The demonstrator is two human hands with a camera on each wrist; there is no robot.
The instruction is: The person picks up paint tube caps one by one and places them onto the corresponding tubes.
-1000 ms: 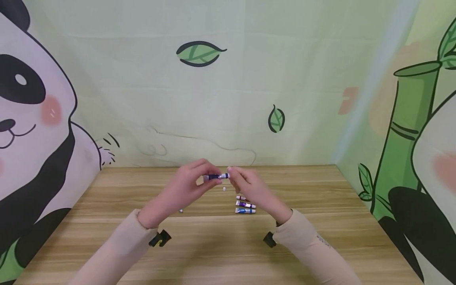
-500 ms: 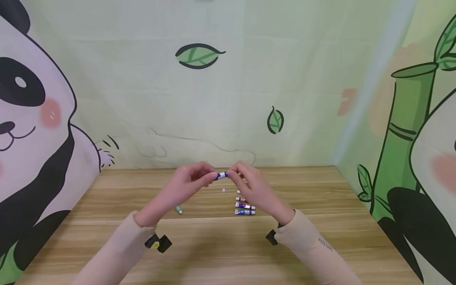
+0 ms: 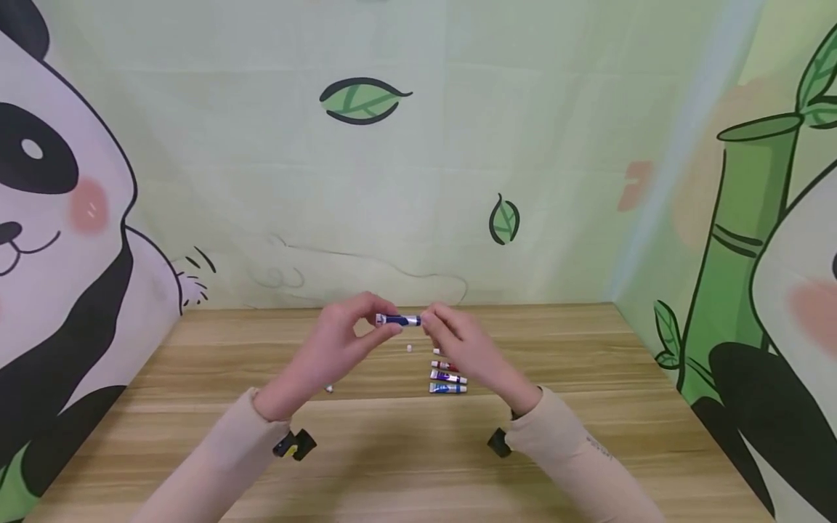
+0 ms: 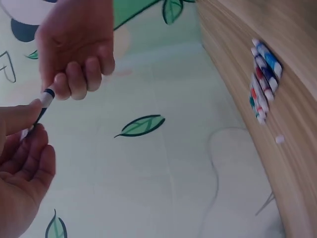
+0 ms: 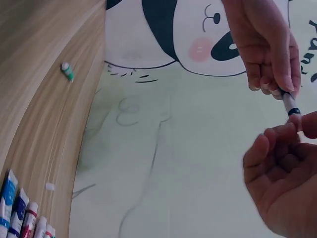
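Observation:
Above the far part of the table, my left hand (image 3: 341,330) pinches a small dark blue and white paint tube (image 3: 400,320) between thumb and fingers. The tube lies nearly level. My right hand (image 3: 463,340) pinches its right-hand end, which the fingertips hide; in the right wrist view a dark band (image 5: 294,111) shows just beside them. Below the hands a small white cap (image 3: 410,349) rests on the table. Several paint tubes lie in a row under the right hand, among them a blue tube (image 3: 447,389), a purple tube (image 3: 448,378) and a red tube (image 3: 441,365).
A green tube (image 5: 68,71) with a white end lies apart on the left of the wooden table (image 3: 392,450); in the head view the left wrist mostly covers it. Behind the table's back edge hangs a printed cloth (image 3: 405,181) with pandas and leaves.
The left thumb and fingers have shifted along the paint tube and uncovered more of it, and the tube has levelled out. The right hand stays at its end. The left wrist covers the green tube again.

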